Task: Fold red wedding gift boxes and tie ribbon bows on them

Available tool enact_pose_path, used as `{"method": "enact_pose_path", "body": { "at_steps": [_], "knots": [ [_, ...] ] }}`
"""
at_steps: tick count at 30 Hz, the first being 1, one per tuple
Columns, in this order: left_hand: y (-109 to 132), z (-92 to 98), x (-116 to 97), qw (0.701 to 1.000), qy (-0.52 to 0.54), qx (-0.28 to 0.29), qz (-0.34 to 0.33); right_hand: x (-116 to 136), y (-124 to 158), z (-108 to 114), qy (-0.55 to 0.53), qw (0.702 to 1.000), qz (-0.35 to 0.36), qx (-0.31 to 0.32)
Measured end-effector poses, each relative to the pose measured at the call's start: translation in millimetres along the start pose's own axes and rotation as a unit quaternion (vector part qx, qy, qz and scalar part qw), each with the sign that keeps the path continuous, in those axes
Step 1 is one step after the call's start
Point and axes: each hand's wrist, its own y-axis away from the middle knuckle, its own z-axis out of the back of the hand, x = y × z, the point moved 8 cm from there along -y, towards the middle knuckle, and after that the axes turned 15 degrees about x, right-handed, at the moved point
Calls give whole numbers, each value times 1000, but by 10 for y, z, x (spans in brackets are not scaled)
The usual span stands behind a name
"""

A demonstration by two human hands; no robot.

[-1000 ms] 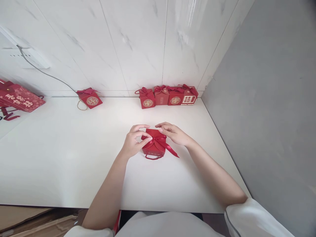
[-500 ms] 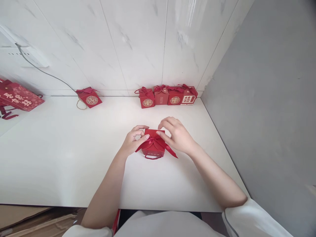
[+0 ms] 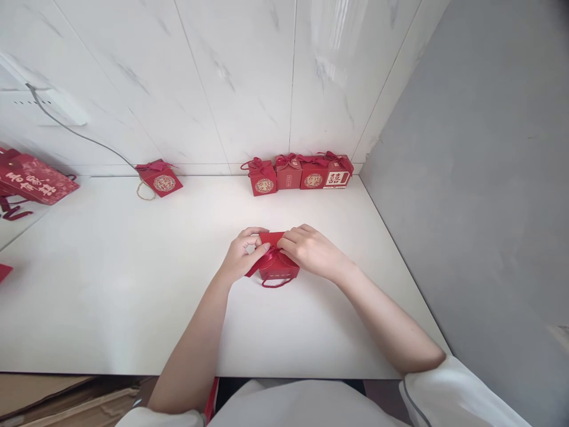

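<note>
A small red gift box (image 3: 279, 273) stands on the white table in front of me, its cord handle (image 3: 276, 284) hanging on the near side. A red satin ribbon (image 3: 261, 263) runs over its top, one tail lying out to the left. At the left of the box, my left hand (image 3: 240, 255) is closed, thumb and curled fingers pinching the ribbon by the knot. My right hand (image 3: 311, 249) is closed over the box's right top side, fingertips at the ribbon near the knot. It hides the ribbon's right part.
Several red gift boxes with bows (image 3: 288, 173) stand in a row against the tiled wall. Farther left are another bowed box (image 3: 160, 179) and a red gift bag (image 3: 40, 178). A grey cable (image 3: 89, 135) hangs down the wall; a grey panel (image 3: 466, 178) bounds the right side.
My right hand has come down and inward, closing its fingers at the ribbon beside the knot. The ribbon's right tail is now hidden. My left hand keeps its hold.
</note>
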Motion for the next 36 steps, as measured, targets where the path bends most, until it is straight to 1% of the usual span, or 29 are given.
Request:
{"method": "enact_pose_path", "body": {
  "at_steps": [3,7,11,14,17,20,25,30,32,36],
  "knots": [
    [-4,-1,-2,1000,-3,2,2,-28,4,22,-24,1000,0,-13],
    [-10,-3,-18,1000,-3,13,-4,-126,37,83,-139,988,-31,-60],
    [-2,-1,-29,1000,-8,21,-2,-248,35,-19,-264,959,-84,-56],
    [10,-13,-32,999,-5,32,7,-303,18,-123,-315,941,-116,-47],
    [24,-24,-38,999,-6,41,13,-333,-4,-210,-342,929,-137,-36],
    [33,-21,-54,999,-16,47,10,-354,-18,-264,-361,921,-144,-25],
    [33,11,-70,998,-45,51,0,-402,-8,-283,-388,910,-144,-16],
    [20,15,-62,996,-58,72,-14,-401,0,-293,-415,898,-144,4],
    [19,18,-67,996,-55,70,-17,-372,-8,-285,-415,901,-128,10],
    [29,-10,-117,997,-25,68,-23,-319,-17,-257,-391,915,-98,22]
  ]
}}
